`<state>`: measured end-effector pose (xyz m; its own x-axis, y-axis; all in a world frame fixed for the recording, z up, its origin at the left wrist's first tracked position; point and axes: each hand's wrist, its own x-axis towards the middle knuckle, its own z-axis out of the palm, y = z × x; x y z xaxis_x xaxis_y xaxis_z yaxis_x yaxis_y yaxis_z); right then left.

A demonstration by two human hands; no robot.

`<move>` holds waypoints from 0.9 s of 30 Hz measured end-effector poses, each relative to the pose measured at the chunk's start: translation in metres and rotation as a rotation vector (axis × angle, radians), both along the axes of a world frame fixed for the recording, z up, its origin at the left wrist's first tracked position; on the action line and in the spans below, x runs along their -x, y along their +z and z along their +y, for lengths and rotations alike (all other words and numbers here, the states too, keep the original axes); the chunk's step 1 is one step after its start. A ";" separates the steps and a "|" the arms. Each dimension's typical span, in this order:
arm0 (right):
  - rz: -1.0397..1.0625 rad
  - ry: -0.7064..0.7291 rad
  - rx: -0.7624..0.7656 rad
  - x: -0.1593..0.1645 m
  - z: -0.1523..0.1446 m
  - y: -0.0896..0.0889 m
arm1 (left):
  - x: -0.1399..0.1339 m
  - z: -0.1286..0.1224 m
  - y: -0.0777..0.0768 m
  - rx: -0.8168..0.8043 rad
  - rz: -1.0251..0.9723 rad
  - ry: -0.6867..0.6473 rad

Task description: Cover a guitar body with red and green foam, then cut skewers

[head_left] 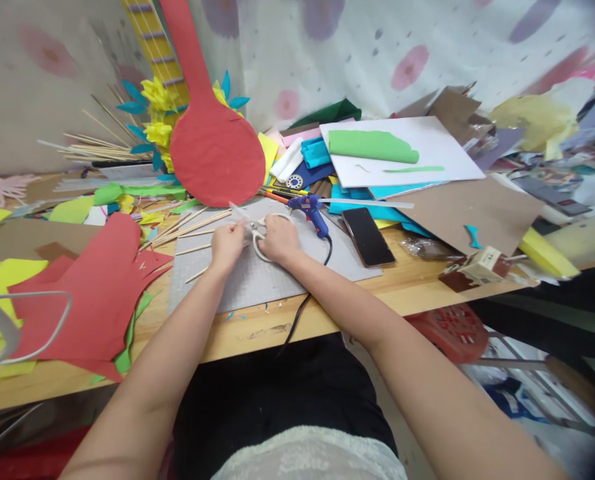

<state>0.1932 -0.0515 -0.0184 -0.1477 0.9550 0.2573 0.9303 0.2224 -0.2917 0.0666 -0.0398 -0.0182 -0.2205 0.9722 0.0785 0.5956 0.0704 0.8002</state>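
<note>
My right hand (280, 238) is closed around the white handles of a pair of scissors (258, 248), low over the grey board (277, 287). Just to its left, my left hand (228, 247) has its fingers pinched together near the blades. A thin translucent piece (239, 213) sticks up by those fingers; what it is, I cannot make out. Several thin wooden sticks (190, 230) lie left of my left hand. Beyond both hands, a round red paper shape with a long neck (217, 157) stands upright. A blue glue gun (313, 213) rests right of my right hand.
A black phone (367, 237) lies right of the glue gun, whose black cord (300, 317) runs over the table's front edge. Red paper (85, 287) covers the left side. A white sheet (402, 175) bearing green paper (372, 147) and brown cardboard (472, 213) occupy the right.
</note>
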 end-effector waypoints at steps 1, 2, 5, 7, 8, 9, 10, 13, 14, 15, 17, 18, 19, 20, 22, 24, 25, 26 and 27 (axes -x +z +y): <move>-0.028 0.018 -0.011 0.001 -0.001 0.001 | -0.001 0.000 0.000 -0.013 -0.001 0.003; -0.047 0.028 -0.018 0.003 -0.001 0.002 | -0.002 0.000 0.000 -0.022 -0.006 -0.005; -0.041 -0.033 0.006 0.002 -0.002 0.002 | -0.004 -0.006 0.004 -0.014 -0.025 -0.071; -0.021 -0.090 0.032 -0.003 0.000 0.001 | -0.004 -0.013 0.009 -0.021 -0.030 -0.104; -0.014 -0.107 0.036 -0.005 0.001 0.000 | -0.003 -0.015 0.011 -0.029 -0.039 -0.115; -0.007 -0.114 0.033 -0.008 0.002 0.000 | -0.002 -0.018 0.013 -0.038 -0.055 -0.123; -0.002 -0.113 0.027 -0.010 0.002 -0.001 | -0.001 -0.019 0.014 -0.048 -0.075 -0.127; 0.014 -0.092 0.014 -0.013 0.004 -0.002 | 0.002 -0.019 0.015 -0.063 -0.122 -0.117; 0.020 -0.088 0.017 -0.014 0.004 -0.003 | 0.003 -0.018 0.014 -0.065 -0.127 -0.107; 0.027 -0.089 0.023 -0.013 0.004 -0.003 | 0.005 -0.017 0.014 -0.067 -0.130 -0.099; 0.040 -0.099 0.038 -0.013 0.005 -0.003 | 0.007 -0.015 0.012 -0.069 -0.134 -0.077; 0.044 -0.105 0.047 -0.013 0.005 -0.003 | 0.009 -0.014 0.011 -0.071 -0.134 -0.064; 0.048 -0.112 0.054 -0.013 0.005 -0.003 | 0.010 -0.013 0.010 -0.077 -0.133 -0.054; 0.050 -0.117 0.059 -0.013 0.005 -0.003 | 0.011 -0.013 0.010 -0.087 -0.129 -0.045; 0.056 -0.123 0.062 -0.013 0.005 -0.002 | 0.013 -0.011 0.008 -0.105 -0.118 -0.037; 0.062 -0.126 0.055 -0.014 0.006 -0.003 | 0.013 -0.009 0.008 -0.117 -0.119 -0.043; 0.065 -0.126 0.050 -0.014 0.007 -0.003 | 0.012 -0.009 0.008 -0.117 -0.122 -0.050; 0.069 -0.126 0.041 -0.014 0.007 -0.003 | 0.012 -0.010 0.008 -0.116 -0.127 -0.056; 0.075 -0.124 0.028 -0.014 0.008 -0.003 | 0.011 -0.010 0.008 -0.116 -0.130 -0.064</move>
